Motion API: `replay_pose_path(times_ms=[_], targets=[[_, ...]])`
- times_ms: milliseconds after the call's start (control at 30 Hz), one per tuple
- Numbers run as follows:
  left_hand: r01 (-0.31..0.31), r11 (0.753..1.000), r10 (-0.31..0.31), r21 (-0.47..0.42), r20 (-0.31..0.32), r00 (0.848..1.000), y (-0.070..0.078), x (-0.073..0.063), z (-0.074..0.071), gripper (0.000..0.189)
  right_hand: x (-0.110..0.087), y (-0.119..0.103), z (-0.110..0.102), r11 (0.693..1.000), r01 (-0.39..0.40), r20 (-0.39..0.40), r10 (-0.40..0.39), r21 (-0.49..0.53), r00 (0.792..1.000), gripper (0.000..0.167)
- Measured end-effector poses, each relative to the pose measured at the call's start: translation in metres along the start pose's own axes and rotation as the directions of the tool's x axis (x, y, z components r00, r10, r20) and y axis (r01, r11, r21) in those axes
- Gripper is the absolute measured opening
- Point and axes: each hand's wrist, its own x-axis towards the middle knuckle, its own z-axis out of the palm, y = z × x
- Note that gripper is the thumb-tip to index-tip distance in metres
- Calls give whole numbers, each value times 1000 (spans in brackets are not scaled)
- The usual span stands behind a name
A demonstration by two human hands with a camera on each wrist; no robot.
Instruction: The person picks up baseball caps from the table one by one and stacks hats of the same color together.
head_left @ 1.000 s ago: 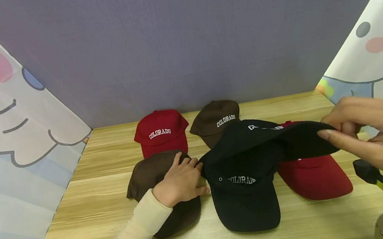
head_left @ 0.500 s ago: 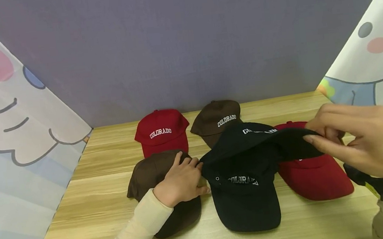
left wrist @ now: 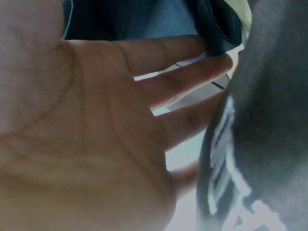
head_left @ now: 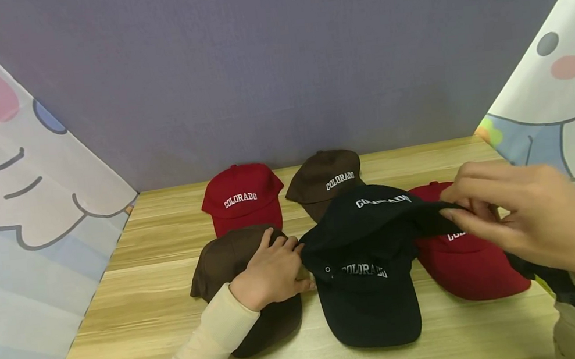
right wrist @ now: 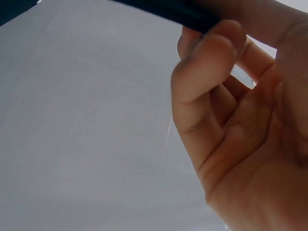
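My right hand (head_left: 528, 218) pinches the brim of a black baseball cap (head_left: 359, 213) between thumb and fingers. This cap is raised and tilted over a second black cap (head_left: 370, 317), whose brim points toward me. In the right wrist view, the dark brim (right wrist: 178, 12) sits at my bent fingertips. My left hand (head_left: 271, 272) lies over a brown cap (head_left: 222, 262), its fingertips at the left edge of the raised black cap. From the left wrist, the palm (left wrist: 96, 130) shows with straight fingers, dark cloth (left wrist: 139, 19) touching the index finger; some fingertips are hidden.
A red cap (head_left: 239, 193) and another brown cap (head_left: 329, 175) stand at the back of the wooden table (head_left: 138, 312). Another red cap (head_left: 475, 268) lies partly under my right hand. A grey wall (head_left: 275, 64) closes the rear; cartoon-printed panels (head_left: 8, 174) flank the sides.
My right hand has moved left, bringing the raised black cap's brim with it, so its lettering shows more fully. More of the right red cap shows. The left hand has stayed in place.
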Motion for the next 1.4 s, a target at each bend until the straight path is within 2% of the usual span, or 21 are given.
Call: replay_pose_path(times_ms=[300, 533, 667, 767, 900, 1067, 1233, 1400], targets=[[-4, 1000, 4, 8, 5, 1000, -2, 0, 0, 67, 7, -10, 0, 1000, -9, 72, 10, -22, 997, 37], [-10, 1000, 10, 7, -1, 1000, -3, 0, 0, 57, 8, -13, 4, 999, -33, 145, 33, -4, 989, 35], [-12, 1000, 12, 17, -6, 1000, -3, 0, 0, 54, 7, -14, 8, 999, -23, 173, 29, -35, 984, 33], [-10, 1000, 10, 25, -7, 1000, -3, 0, 0, 59, 5, -15, 10, 998, -29, 227, 39, -47, 973, 31], [-8, 1000, 8, 27, -11, 1000, -3, 0, 0, 68, 2, -16, 13, 999, -49, 298, 50, -13, 953, 7], [-3, 1000, 3, 15, -5, 1000, -4, 0, 1, 72, 0, -17, 20, 998, -65, 368, 58, 8, 928, 44], [0, 1000, 0, 4, -4, 1000, -4, 0, -1, 73, -1, -18, 27, 996, -87, 428, 64, 34, 901, 45], [6, 1000, -6, -9, 1, 1000, -5, 1, -1, 78, 0, -22, 32, 992, -122, 497, 93, 26, 863, 41]])
